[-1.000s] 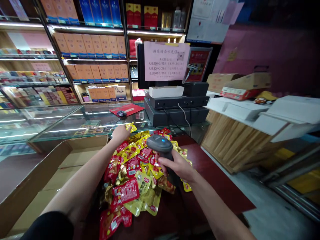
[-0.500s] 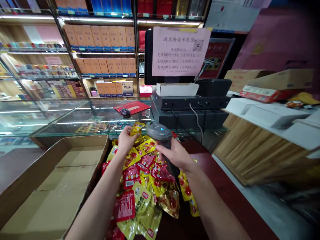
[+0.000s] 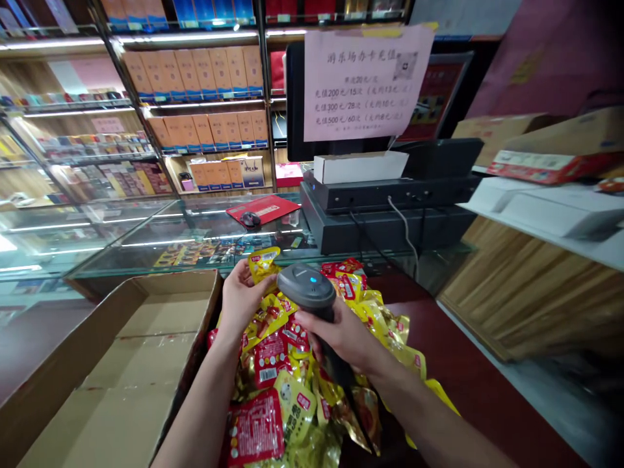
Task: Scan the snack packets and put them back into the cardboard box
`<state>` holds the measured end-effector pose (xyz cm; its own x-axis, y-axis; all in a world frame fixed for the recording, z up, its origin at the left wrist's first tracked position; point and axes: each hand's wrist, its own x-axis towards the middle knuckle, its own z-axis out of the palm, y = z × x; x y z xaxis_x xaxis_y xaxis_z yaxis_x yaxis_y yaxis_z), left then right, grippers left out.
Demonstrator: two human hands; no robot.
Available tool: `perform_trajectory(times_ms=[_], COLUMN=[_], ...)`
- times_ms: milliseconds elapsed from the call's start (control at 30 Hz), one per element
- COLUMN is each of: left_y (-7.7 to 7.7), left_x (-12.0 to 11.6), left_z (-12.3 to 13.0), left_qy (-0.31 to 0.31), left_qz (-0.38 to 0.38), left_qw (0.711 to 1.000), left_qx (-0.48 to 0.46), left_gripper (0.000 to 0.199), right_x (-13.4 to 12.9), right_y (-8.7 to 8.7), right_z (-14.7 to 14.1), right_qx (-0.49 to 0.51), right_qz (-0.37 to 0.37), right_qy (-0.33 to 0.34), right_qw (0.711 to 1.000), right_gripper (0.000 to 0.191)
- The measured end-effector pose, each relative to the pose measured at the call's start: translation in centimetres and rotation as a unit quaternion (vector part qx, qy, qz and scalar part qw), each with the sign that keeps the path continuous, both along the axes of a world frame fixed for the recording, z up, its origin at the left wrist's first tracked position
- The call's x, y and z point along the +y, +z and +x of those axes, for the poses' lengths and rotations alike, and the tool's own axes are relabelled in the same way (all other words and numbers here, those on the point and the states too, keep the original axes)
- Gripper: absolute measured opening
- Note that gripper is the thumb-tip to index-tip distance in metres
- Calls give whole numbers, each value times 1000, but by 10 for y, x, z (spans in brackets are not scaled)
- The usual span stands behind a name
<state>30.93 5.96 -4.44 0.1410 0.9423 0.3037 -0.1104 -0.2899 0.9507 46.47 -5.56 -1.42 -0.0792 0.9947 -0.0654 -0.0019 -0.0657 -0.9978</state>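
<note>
From where I stand, the left hand's (image 3: 241, 302) fingers (image 3: 238, 276) half cover a yellow snack packet (image 3: 263, 263). The right hand (image 3: 341, 338) hides the grip of the barcode scanner (image 3: 305, 286). At six o'clock, the heap of snack packets (image 3: 292, 403) runs off the bottom edge, its small print unreadable. A pink notice (image 3: 368, 84) blocks most of the monitor (image 3: 295, 110).

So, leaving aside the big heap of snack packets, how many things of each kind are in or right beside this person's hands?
barcode scanner: 1, in the right hand
yellow snack packet: 1, in the left hand
open cardboard box: 1, beside the left arm
Total: 3
</note>
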Motion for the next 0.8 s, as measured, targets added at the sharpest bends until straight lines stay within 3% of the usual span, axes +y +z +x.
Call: perform_trajectory(times_ms=[267, 533, 800], left_y=[-9, -4, -7], left_x=[-7, -9, -10], left_z=[16, 16, 17], left_qy=[-70, -65, -87], left_qz=[-27, -40, -47], left_qw=[997, 997, 995], left_qx=[-7, -7, -14], left_gripper=[39, 44, 46], right_x=[-5, -5, -3], right_y=[4, -2, -4], right_z=[-1, -3, -1], right_qx=[1, -37, -29], right_qz=[-5, -2, 0], right_qy=[-4, -32, -43], right_qw=[1000, 999, 999], right_gripper=[23, 36, 32])
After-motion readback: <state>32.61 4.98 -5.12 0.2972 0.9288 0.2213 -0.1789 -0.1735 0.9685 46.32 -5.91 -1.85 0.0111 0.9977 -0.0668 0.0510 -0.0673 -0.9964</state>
